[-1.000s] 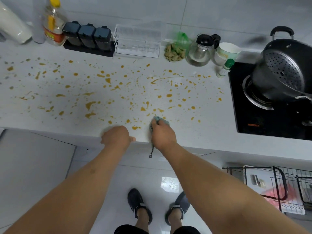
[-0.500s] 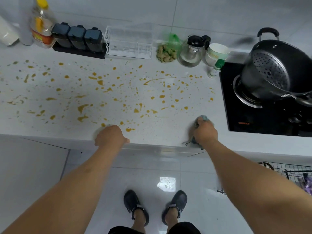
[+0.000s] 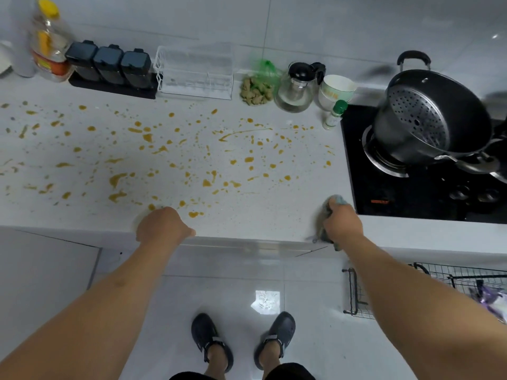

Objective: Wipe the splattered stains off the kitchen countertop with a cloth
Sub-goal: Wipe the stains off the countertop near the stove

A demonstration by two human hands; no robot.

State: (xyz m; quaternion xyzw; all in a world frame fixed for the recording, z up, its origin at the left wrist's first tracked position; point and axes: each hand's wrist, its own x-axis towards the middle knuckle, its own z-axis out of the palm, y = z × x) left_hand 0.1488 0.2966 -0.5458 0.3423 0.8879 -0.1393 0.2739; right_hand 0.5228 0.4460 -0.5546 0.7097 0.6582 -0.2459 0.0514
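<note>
Right hand grips cloth beside stove; left hand curled (empty) on countertop edge

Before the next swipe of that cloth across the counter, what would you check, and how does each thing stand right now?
1. Cloth gripped by right hand: ok.
2. Cloth on the countertop: ok.
3. Left hand bracing on the front edge: ok, though it sits beside a stain.
4. Stains gone: not ok, most remain.
5. Bottle out of the wiping path: cannot tell.
6. Cloth still clean enough: cannot tell.
</note>
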